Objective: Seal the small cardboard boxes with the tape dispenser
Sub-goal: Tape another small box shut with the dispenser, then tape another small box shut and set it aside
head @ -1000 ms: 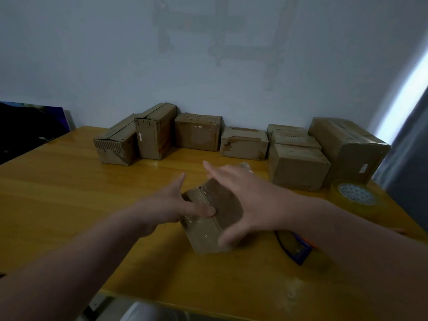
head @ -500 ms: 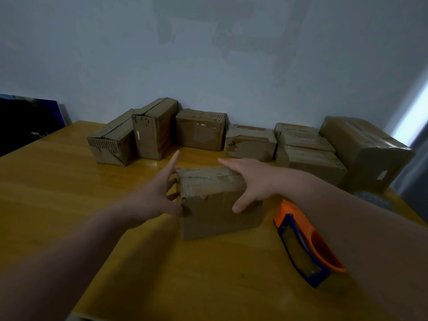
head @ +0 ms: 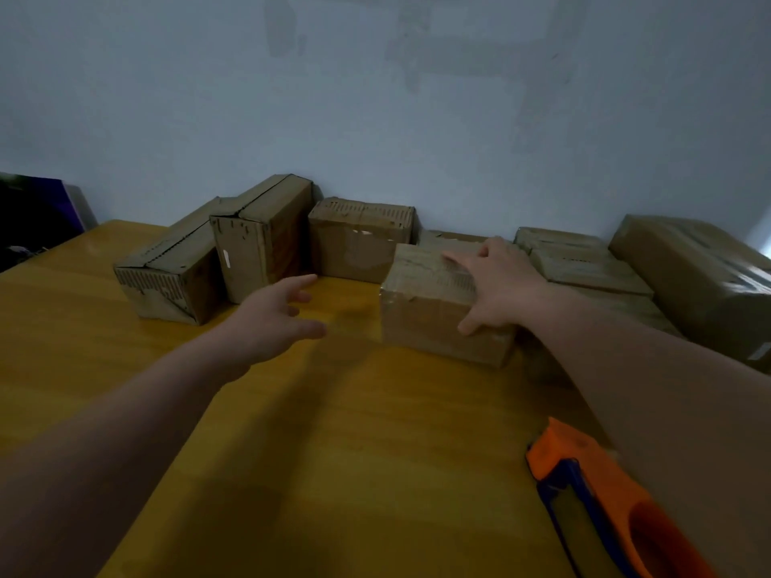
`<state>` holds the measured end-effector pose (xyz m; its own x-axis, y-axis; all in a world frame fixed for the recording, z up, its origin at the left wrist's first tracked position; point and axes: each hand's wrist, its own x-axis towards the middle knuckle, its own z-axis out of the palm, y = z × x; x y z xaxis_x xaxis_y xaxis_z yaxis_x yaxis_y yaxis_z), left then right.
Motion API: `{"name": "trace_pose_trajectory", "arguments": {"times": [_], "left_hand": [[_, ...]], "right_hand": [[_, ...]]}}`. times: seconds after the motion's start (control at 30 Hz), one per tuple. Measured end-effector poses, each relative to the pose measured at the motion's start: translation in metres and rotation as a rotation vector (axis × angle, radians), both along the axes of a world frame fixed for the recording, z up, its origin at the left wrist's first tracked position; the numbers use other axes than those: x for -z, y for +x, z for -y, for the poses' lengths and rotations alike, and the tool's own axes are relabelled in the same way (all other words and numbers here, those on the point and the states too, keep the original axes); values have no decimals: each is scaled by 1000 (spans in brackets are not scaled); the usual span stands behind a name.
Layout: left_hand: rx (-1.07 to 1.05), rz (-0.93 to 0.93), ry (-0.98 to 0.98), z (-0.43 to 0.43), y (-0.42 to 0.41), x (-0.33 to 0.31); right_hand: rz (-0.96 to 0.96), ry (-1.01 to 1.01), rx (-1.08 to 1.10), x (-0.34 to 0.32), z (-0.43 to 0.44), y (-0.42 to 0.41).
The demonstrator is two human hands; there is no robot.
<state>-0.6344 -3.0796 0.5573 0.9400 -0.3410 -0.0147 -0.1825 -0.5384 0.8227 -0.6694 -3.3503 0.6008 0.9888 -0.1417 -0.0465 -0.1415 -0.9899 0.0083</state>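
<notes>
A small taped cardboard box (head: 421,319) sits toward the back of the yellow wooden table (head: 333,452), in front of the row of boxes. My right hand (head: 496,281) holds its right end, fingers lying over the top and thumb down the front face. Left of the box, my left hand (head: 275,314) hovers above the table with fingers loosely spread, touching nothing. The orange and blue tape dispenser (head: 605,502) lies at the near right, partly hidden under my right forearm.
Along the wall stand more boxes: a low one (head: 167,281) at the left, an upright one (head: 258,244), a third (head: 359,239), flat stacked ones (head: 584,264) and a large box (head: 701,277) at the right. A dark object (head: 33,214) leans at the far left.
The box has moved from the middle of the table back and to the right, up to the row. My left hand has let go of it. The view has tilted upward.
</notes>
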Motion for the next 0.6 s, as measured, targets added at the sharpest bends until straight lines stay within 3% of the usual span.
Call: {"name": "trace_pose_trajectory", "arguments": {"times": [0.4,0.6], "left_hand": [[-8,150,171,18,46,9],[-27,236,418,18,52,14]], "right_hand": [[-231,-235,184,-5,18,48],[-275,-291,251,0,18,55]]}}
